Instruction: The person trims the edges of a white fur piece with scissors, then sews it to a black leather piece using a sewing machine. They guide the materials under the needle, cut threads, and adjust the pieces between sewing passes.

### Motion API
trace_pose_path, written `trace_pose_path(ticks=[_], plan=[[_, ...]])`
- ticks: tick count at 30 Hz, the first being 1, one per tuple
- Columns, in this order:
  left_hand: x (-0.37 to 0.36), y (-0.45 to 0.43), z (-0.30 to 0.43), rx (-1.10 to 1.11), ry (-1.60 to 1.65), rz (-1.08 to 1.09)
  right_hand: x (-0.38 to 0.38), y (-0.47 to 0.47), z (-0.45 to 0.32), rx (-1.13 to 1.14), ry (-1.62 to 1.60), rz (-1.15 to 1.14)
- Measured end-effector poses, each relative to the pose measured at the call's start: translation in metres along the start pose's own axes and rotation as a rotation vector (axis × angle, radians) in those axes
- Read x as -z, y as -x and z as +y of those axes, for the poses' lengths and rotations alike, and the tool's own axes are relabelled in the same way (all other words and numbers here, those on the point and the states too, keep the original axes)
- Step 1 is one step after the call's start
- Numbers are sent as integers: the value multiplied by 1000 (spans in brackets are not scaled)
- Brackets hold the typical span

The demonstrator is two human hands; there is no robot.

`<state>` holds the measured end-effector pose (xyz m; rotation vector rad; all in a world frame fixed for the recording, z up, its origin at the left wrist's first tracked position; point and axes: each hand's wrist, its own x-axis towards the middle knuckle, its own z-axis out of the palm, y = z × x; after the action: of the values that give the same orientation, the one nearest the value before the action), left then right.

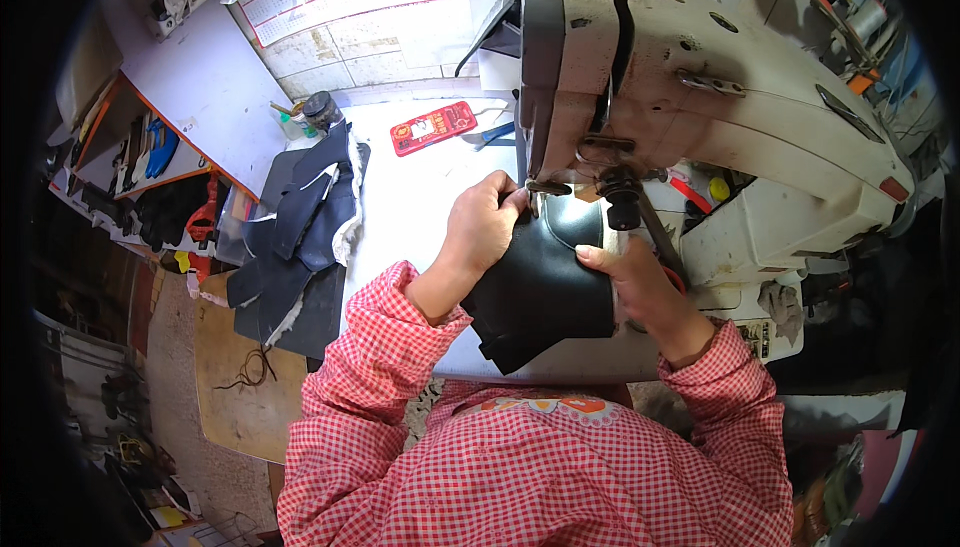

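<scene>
A black leather piece (559,284) with a curved stitched seam lies under the head of an industrial sewing machine (637,74). My left hand (480,228) pinches at the upper left edge of the leather, close beside the presser foot (535,204); its curled fingers are partly hidden. On the right side of the leather, the thumb of my right hand (637,277) presses on top, while the other fingers are mostly out of sight at the edge. The machine's lamp lights the leather near the needle. The lower end of the piece reaches the table's front edge.
Dark cut pieces with white fuzzy backing (315,209) are heaped at the left. Behind lie a red patterned case (433,128) and a blue-handled tool (487,135), with a dark jar (321,110) farther left. A grey rag (780,310) rests right of the machine.
</scene>
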<state>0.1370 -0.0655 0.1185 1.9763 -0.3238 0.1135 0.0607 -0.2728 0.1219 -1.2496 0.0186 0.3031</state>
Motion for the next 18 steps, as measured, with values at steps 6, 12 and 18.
trace_pose_path(ticks=[6,12,18], plan=[[-2,0,1,-13,39,25,-6,1,0,75,-83,-23],[-2,0,1,-47,-8,56,-4,-2,1,39,-85,16],[-3,-11,-4,-90,30,37,-6,-5,2,79,-95,35]])
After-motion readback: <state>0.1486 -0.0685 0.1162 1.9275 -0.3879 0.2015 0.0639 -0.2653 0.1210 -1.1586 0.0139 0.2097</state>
